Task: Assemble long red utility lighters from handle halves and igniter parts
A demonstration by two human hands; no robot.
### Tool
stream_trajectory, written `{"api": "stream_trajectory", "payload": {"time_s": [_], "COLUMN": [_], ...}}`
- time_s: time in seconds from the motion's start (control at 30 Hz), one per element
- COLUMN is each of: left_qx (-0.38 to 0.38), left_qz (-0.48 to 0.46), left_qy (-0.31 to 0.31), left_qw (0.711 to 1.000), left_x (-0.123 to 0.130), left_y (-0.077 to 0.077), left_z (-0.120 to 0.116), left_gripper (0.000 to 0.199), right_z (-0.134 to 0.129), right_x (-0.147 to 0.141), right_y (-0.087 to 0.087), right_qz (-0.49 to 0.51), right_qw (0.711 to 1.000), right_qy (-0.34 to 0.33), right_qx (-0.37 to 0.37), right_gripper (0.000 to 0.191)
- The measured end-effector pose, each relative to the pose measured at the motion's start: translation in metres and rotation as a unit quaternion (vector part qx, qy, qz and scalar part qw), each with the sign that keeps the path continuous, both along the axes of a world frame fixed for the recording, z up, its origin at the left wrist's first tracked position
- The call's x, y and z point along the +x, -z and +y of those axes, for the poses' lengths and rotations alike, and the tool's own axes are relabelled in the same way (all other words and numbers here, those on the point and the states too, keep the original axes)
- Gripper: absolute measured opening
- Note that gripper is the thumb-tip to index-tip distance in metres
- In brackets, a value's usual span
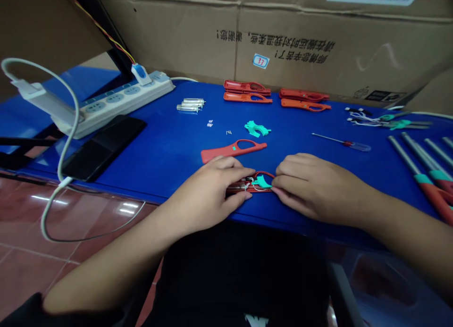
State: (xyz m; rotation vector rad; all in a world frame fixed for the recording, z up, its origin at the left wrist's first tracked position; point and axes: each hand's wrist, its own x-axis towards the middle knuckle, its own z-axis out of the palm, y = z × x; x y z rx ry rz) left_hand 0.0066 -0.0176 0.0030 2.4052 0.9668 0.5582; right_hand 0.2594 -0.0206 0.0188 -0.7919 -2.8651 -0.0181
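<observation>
The work in hand looks like seating the inner parts of a lighter in its open red shell (pixel 261 190), which lies on the near edge of the worktop (pixel 170 147), between the two hands. A teal trigger (pixel 262 181) sits at the shell's finger loop, with white wires (pixel 249 180) running beside it and a clear tube (pixel 238 187) partly showing to the left.

The left hand (pixel 212 185) pinches the shell's wide end, the forefinger along the far edge and the thumb along the near one, the gap between them about as wide as the shell. The right hand (pixel 304 185) has its fingers curled and drawn together, the tips closed on the narrow end, which they hide; whether they also nip a small part there cannot be told.

The next move seems to call for a steady left hold and a light right-hand press, keeping the wires clear of the rim. The matching cover (pixel 221 153) lies just beyond the left hand, apart from the shell.
</observation>
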Motion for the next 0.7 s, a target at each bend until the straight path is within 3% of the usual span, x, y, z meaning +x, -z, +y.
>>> {"api": "stream_trajectory", "payload": {"time_s": [0.13,0.23,0.33,0.43,0.7], "left_qx": [-0.014,-0.009,0.032,0.083,0.111], "left_qz": [-0.015,-0.017,-0.043,-0.061,-0.054], "left_qy": [0.012,-0.013,-0.020,0.012,0.025], "left_qw": [1.000,1.000,0.998,0.995,0.992], "left_x": [-0.001,-0.001,-0.001,-0.002,-0.003], "left_y": [-0.001,0.001,0.003,0.005,0.010], "left_z": [0.003,0.000,-0.003,-0.003,-0.001], "left_gripper": [0.036,0.028,0.021,0.022,0.026], "right_z": [0.000,0.001,0.002,0.002,0.004], "right_x": [-0.005,-0.006,-0.005,-0.003,-0.004], "right_y": [-0.006,-0.008,-0.008,-0.008,-0.003], "right_qz": [-0.055,-0.085,-0.089,-0.092,-0.072], "right_qw": [0.998,0.994,0.993,0.992,0.993], "right_qy": [-0.025,-0.050,-0.065,-0.074,-0.079], "right_qx": [0.037,0.051,0.049,0.044,0.044], "right_gripper": [0.025,0.022,0.022,0.023,0.029]}}
